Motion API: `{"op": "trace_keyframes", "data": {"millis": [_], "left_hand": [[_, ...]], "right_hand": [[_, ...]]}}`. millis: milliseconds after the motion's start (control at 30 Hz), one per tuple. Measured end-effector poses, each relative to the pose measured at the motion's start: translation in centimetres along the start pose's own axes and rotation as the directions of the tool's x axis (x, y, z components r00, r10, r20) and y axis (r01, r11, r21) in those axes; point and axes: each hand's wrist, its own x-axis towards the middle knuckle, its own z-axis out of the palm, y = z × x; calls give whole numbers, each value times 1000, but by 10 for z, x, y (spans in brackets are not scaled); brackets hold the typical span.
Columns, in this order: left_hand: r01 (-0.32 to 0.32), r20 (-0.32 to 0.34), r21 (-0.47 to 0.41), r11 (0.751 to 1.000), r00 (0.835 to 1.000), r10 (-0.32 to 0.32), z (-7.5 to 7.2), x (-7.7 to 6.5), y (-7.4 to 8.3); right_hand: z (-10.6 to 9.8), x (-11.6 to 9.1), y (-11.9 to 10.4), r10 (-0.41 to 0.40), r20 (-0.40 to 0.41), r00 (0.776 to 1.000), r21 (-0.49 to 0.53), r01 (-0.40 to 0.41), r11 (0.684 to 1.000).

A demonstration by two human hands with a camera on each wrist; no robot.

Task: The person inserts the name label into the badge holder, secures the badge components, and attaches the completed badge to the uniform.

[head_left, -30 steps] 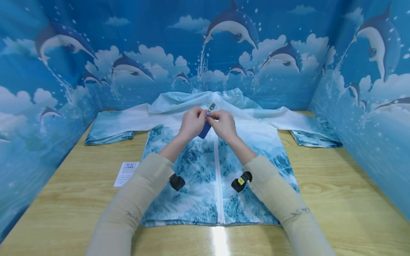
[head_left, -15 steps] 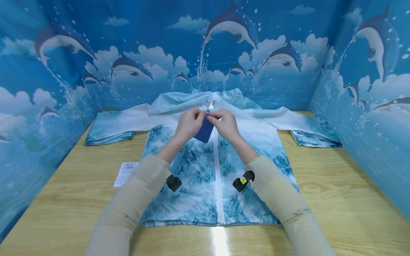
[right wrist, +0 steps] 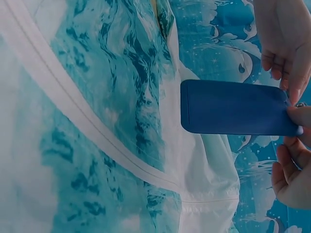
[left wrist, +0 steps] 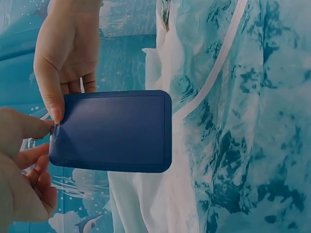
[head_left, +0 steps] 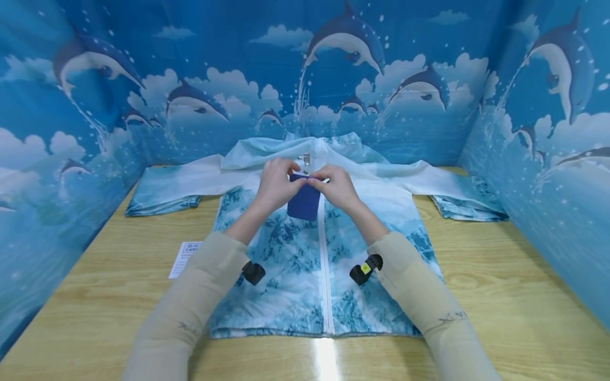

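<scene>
Both hands pinch the top edge of a dark blue badge holder (head_left: 304, 200) with rounded corners, its face turned toward the head camera. My left hand (head_left: 276, 182) has thumb and fingers at the holder's upper left corner, and my right hand (head_left: 337, 185) at the upper right. From the top edge a metal clip (head_left: 305, 157) sticks up beyond the fingers. In the left wrist view the holder (left wrist: 114, 131) appears as a plain blue panel. Beneath the hands lies a blue and white zip jacket (head_left: 281, 286), flat with sleeves spread. Fingers hide the clip's joint with the holder.
A printed white card (head_left: 183, 259) lies on the wooden table (head_left: 109, 286), left of the jacket and partly behind my left sleeve. The folded jacket sleeves (head_left: 162, 188) reach out to either side. A dolphin-patterned curtain (head_left: 209, 58) surrounds the back and sides.
The badge holder has turned from slanted and nearly edge-on to almost upright, showing its broad face. Its clip has swung leftward, and my wrists have moved slightly apart.
</scene>
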Motion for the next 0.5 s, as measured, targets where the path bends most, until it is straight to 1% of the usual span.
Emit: {"op": "trace_keyframes", "data": {"millis": [100, 133, 200, 267, 367, 433, 500], "left_hand": [[7, 36, -8, 1000, 999, -6, -1, 1, -2], [15, 52, -25, 1000, 999, -13, -1, 1, -2], [50, 90, -83, 995, 995, -43, -1, 2, -4], [101, 125, -154, 983, 989, -82, -1, 1, -5], [172, 162, -247, 954, 978, -134, -1, 0, -7], [187, 166, -272, 944, 975, -145, -1, 0, -8], [187, 166, -275, 943, 975, -145, -1, 0, -8]], "right_hand": [[-1, 0, 1, -9, 36, 999, 17, 8, 1000], [-2, -1, 1, -11, 50, 999, 20, 10, 1000], [-3, -1, 2, -11, 82, 997, 32, 9, 999], [-5, -2, 2, -15, 116, 993, 46, 10, 999], [-7, -2, 2, -18, 163, 986, 72, 6, 997], [-8, -2, 2, -6, 186, 983, 85, -10, 996], [-9, -2, 2, 18, 199, 980, 95, -37, 995]]}}
